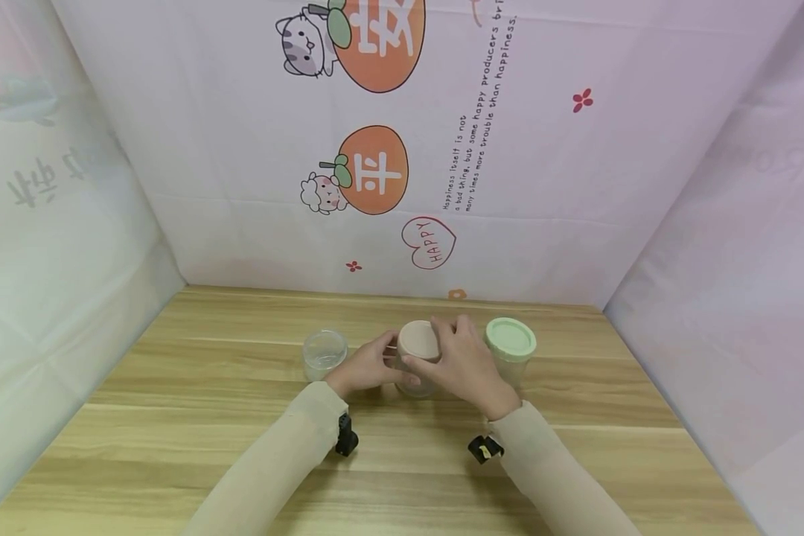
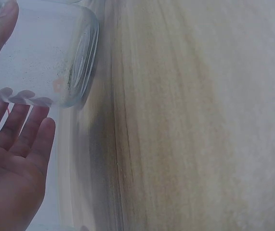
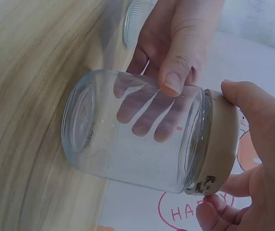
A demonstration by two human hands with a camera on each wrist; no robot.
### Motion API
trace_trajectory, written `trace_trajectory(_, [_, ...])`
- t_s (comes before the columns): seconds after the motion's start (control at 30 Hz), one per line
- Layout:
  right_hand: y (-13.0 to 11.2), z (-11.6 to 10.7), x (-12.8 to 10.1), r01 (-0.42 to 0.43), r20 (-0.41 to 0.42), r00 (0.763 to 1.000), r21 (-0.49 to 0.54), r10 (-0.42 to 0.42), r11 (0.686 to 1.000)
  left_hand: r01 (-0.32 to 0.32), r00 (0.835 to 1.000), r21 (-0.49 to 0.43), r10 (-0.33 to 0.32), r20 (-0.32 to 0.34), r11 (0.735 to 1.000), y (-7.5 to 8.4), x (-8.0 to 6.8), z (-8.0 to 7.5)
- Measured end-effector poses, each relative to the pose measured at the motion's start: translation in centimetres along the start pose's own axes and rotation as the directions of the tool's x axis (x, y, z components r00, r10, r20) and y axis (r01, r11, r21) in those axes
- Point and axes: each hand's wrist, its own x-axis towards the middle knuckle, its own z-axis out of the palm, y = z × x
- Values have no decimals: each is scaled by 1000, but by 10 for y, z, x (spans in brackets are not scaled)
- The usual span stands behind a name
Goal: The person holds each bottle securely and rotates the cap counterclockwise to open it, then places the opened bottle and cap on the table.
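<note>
A clear glass jar (image 1: 415, 376) with a beige lid (image 1: 418, 340) stands at the middle of the wooden table (image 1: 208, 417). My left hand (image 1: 375, 365) grips the jar's body, thumb in front and fingers behind, as the right wrist view shows through the glass (image 3: 132, 134). My right hand (image 1: 452, 356) curls over the lid from the right, with thumb and fingers round its rim (image 3: 221, 139). In the left wrist view the jar (image 2: 45, 53) lies between my thumb and fingers (image 2: 14, 130).
A lidless clear jar (image 1: 324, 353) stands just left of my left hand. A jar with a green lid (image 1: 511, 339) stands close behind my right hand. Patterned cloth walls (image 1: 576, 186) enclose the table at the back and both sides.
</note>
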Motion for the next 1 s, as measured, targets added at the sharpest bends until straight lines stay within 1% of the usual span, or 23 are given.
trace_trajectory(0.23, [1, -3, -1, 1, 17, 1000, 45, -1, 999, 1, 1000, -18, -1, 1, 1000, 0, -1, 1])
trace_trajectory(0.47, [3, -7, -1, -5, 49, 999, 103, 0, 995, -2, 1000, -9, 2, 13, 1000, 3, -1, 0])
trace_trajectory(0.57, [6, -6, 0, 25, 48, 998, 115, -31, 993, -5, 1000, -7, 5, 14, 1000, 2, 0, 0])
trace_trajectory(0.7, [9, -6, 1, 45, 63, 997, 119, -53, 992, -6, 1000, 0, 6, 9, 1000, 2, 0, 0])
trace_trajectory(0.83, [10, -5, 2, 40, 87, 995, 114, -50, 993, -5, 1000, 9, 5, 5, 1000, 2, 0, 0])
trace_trajectory(1.0, [11, -1, 2, 60, 66, 995, 127, -68, 990, -5, 1000, -1, 5, 14, 1000, 4, -1, 0])
